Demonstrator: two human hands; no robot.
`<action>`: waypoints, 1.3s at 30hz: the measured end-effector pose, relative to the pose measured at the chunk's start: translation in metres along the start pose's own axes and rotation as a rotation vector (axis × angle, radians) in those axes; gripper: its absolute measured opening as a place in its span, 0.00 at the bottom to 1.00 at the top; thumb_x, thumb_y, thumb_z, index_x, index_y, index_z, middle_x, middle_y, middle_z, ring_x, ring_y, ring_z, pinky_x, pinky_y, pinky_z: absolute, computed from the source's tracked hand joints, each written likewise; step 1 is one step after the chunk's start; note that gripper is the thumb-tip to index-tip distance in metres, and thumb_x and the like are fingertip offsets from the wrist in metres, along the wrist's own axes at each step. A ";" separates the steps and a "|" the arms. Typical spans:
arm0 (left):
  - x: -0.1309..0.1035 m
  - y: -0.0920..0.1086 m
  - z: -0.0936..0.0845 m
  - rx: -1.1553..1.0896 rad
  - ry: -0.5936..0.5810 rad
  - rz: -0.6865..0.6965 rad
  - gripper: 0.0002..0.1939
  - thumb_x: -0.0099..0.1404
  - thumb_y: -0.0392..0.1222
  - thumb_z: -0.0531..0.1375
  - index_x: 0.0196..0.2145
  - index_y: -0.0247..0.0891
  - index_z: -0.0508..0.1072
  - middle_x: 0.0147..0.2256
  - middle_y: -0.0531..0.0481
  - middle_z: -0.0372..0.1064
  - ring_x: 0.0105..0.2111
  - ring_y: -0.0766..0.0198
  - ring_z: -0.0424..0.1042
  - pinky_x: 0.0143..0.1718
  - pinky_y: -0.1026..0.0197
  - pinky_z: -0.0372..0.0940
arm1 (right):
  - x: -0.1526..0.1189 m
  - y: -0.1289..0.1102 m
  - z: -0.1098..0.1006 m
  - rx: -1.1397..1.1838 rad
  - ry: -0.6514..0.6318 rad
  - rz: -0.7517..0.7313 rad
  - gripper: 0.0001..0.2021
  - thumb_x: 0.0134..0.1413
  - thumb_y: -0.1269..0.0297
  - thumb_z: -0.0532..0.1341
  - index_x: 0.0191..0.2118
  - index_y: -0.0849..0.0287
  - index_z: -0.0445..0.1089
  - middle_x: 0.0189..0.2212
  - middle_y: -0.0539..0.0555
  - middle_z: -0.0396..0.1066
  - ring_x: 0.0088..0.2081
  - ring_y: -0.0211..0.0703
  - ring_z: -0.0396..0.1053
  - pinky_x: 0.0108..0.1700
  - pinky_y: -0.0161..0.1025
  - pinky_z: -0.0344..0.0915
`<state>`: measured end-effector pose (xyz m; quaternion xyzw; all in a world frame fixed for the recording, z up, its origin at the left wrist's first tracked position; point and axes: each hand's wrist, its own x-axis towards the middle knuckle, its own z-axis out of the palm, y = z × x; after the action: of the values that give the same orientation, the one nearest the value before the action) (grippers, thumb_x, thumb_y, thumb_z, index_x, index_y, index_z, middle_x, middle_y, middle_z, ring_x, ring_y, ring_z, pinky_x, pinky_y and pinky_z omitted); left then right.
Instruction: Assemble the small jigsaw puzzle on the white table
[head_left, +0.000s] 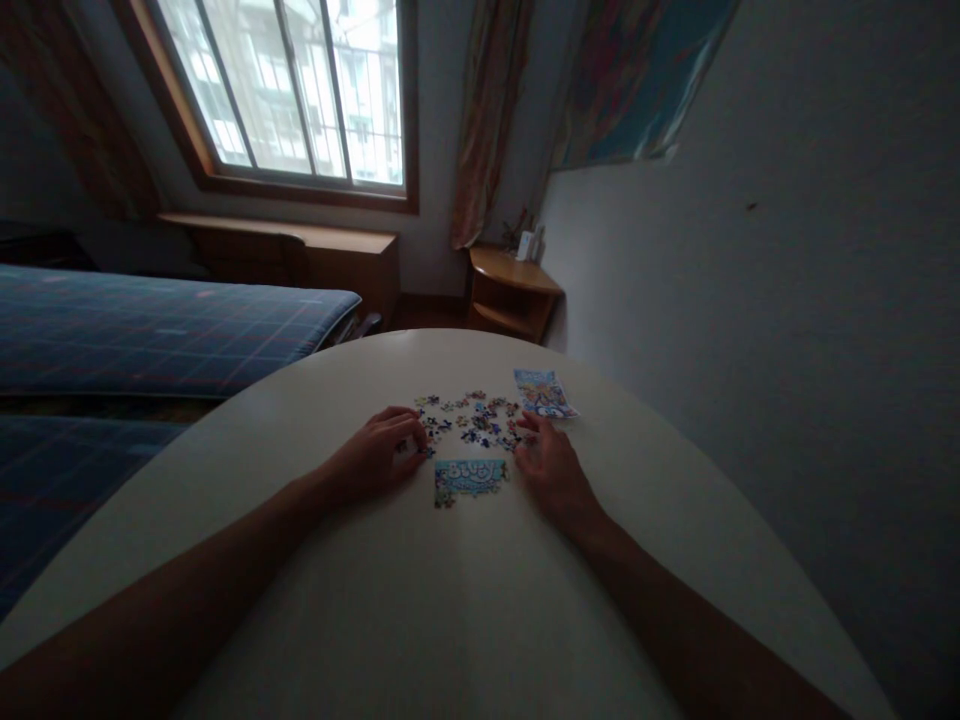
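Observation:
Several loose puzzle pieces (484,422) lie scattered on the pale round table (465,600). Nearer to me is a joined puzzle section (472,476) with light blue colouring and lettering, its lower left part reaching further down. My left hand (382,450) rests at the left edge of the loose pieces, fingers curved and apart, with nothing visible held. My right hand (551,468) is at the right edge of the pieces, fingertips touching or just above some of them; whether it grips one is too small to tell. A printed picture sheet (545,393) lies beyond my right hand.
A bed with a blue checked cover (165,330) stands at the left of the table. Behind are a wooden desk (345,240) and a corner shelf (514,275). A wall (750,330) runs along the right.

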<state>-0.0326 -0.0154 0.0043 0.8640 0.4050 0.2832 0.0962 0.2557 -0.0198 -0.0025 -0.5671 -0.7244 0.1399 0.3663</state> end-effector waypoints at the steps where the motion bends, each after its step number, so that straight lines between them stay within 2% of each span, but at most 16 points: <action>1: 0.000 0.000 0.000 0.000 -0.004 -0.006 0.02 0.63 0.38 0.59 0.36 0.42 0.71 0.42 0.46 0.74 0.54 0.51 0.66 0.54 0.46 0.64 | 0.000 -0.002 -0.001 -0.023 -0.014 -0.014 0.24 0.55 0.67 0.57 0.59 0.59 0.63 0.52 0.60 0.72 0.54 0.53 0.67 0.60 0.54 0.61; 4: 0.000 0.000 0.000 -0.007 -0.007 -0.009 0.03 0.63 0.39 0.59 0.36 0.42 0.72 0.42 0.46 0.74 0.54 0.51 0.66 0.54 0.47 0.65 | -0.002 -0.008 -0.003 -0.084 -0.057 -0.024 0.25 0.56 0.67 0.57 0.60 0.58 0.63 0.55 0.58 0.71 0.59 0.53 0.63 0.63 0.54 0.57; 10: -0.001 0.000 0.000 -0.008 -0.007 -0.005 0.04 0.63 0.38 0.59 0.36 0.42 0.73 0.43 0.46 0.74 0.53 0.52 0.67 0.53 0.48 0.66 | -0.001 -0.011 -0.004 -0.156 -0.055 0.036 0.26 0.57 0.65 0.57 0.61 0.63 0.62 0.53 0.62 0.71 0.58 0.54 0.64 0.62 0.53 0.58; 17: 0.000 0.005 -0.003 0.001 -0.017 0.009 0.04 0.64 0.38 0.58 0.36 0.42 0.73 0.43 0.46 0.74 0.52 0.52 0.68 0.53 0.49 0.66 | -0.005 -0.007 -0.002 -0.209 -0.166 -0.049 0.25 0.61 0.63 0.53 0.63 0.59 0.60 0.64 0.60 0.61 0.67 0.55 0.54 0.65 0.56 0.52; 19: 0.000 0.005 -0.003 0.010 -0.022 0.018 0.04 0.65 0.38 0.58 0.37 0.42 0.73 0.43 0.46 0.74 0.52 0.52 0.68 0.53 0.49 0.65 | -0.005 -0.007 -0.002 -0.200 -0.151 -0.056 0.24 0.61 0.63 0.53 0.63 0.59 0.60 0.63 0.60 0.62 0.66 0.55 0.55 0.65 0.55 0.53; 24: -0.001 0.004 -0.002 0.018 -0.021 0.047 0.05 0.66 0.39 0.58 0.40 0.42 0.73 0.45 0.46 0.73 0.51 0.55 0.68 0.54 0.50 0.65 | -0.003 -0.007 -0.003 -0.174 -0.065 -0.002 0.25 0.59 0.63 0.55 0.62 0.61 0.61 0.53 0.62 0.71 0.57 0.55 0.64 0.61 0.53 0.59; 27: -0.001 0.003 -0.002 0.022 -0.018 0.059 0.07 0.67 0.39 0.58 0.43 0.42 0.73 0.47 0.46 0.73 0.51 0.55 0.68 0.56 0.50 0.64 | -0.003 -0.007 -0.003 -0.195 -0.073 0.013 0.26 0.59 0.64 0.55 0.62 0.63 0.61 0.54 0.63 0.70 0.58 0.55 0.64 0.61 0.53 0.59; 32: -0.002 0.001 0.000 0.059 -0.081 0.045 0.16 0.68 0.40 0.57 0.53 0.44 0.72 0.56 0.47 0.69 0.58 0.53 0.64 0.60 0.45 0.61 | -0.005 -0.009 -0.004 -0.272 -0.190 -0.098 0.25 0.63 0.64 0.51 0.65 0.59 0.59 0.63 0.60 0.63 0.65 0.55 0.56 0.65 0.56 0.52; 36: -0.002 0.000 0.001 0.074 -0.118 0.036 0.18 0.69 0.41 0.56 0.55 0.46 0.72 0.60 0.48 0.66 0.60 0.51 0.62 0.61 0.43 0.59 | -0.005 -0.013 -0.007 -0.345 -0.303 -0.229 0.25 0.67 0.63 0.47 0.67 0.50 0.56 0.67 0.53 0.56 0.69 0.54 0.48 0.66 0.61 0.46; 39: -0.001 0.001 0.001 0.085 -0.125 0.039 0.18 0.69 0.41 0.56 0.56 0.46 0.72 0.60 0.48 0.66 0.60 0.51 0.62 0.61 0.42 0.59 | -0.005 -0.018 -0.010 -0.376 -0.369 -0.231 0.24 0.69 0.59 0.45 0.67 0.50 0.57 0.67 0.52 0.57 0.69 0.55 0.48 0.66 0.63 0.45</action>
<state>-0.0317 -0.0169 0.0034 0.8911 0.3928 0.2129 0.0789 0.2498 -0.0324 0.0133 -0.5037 -0.8518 0.0615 0.1303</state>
